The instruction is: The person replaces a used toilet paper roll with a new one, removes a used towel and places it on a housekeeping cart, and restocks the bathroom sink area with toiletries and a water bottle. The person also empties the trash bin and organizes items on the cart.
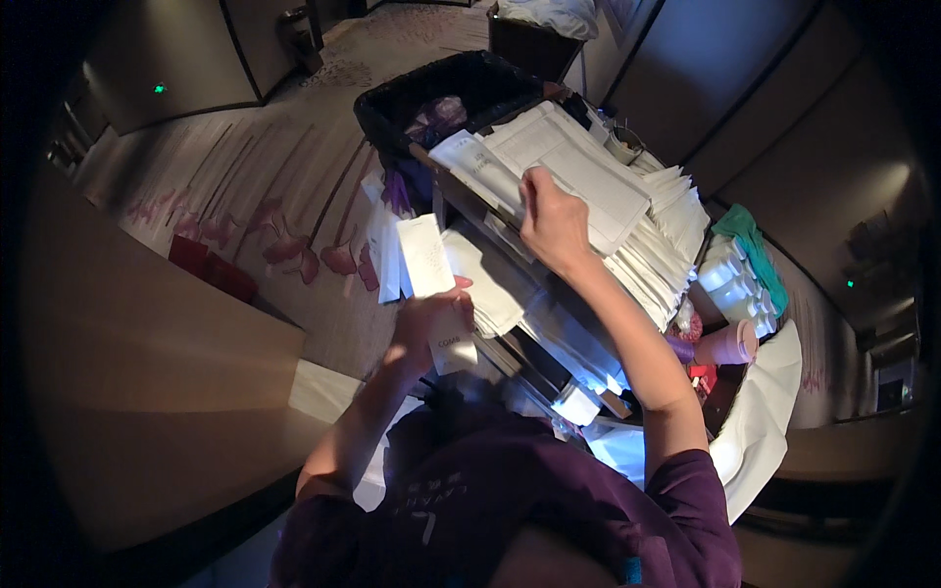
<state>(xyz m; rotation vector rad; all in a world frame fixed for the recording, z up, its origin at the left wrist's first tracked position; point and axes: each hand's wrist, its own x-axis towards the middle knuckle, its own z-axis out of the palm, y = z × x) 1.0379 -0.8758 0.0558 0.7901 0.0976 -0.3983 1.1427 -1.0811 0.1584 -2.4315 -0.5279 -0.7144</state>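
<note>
My left hand (434, 320) is closed around a stack of narrow white paper packets (426, 257), one of them bearing the word COMB. It is beside the cart's near left edge, next to more white packets (489, 298) in an open compartment. My right hand (553, 220) is over the cart top with its fingers curled, at the edge of a white packet (478, 162) and some printed forms (566, 158); whether it grips any of them is not plain. Rows of white paper packets (639, 272) fill the tray to the right of that hand.
A black-lined bin (382, 110) stands at the cart's far end. White bottles (728, 275), a green cloth (753, 250) and a pink cup (728, 342) are at the right. A wood panel (169, 353) is on the left. Another container with white cloth (551, 15) stands beyond.
</note>
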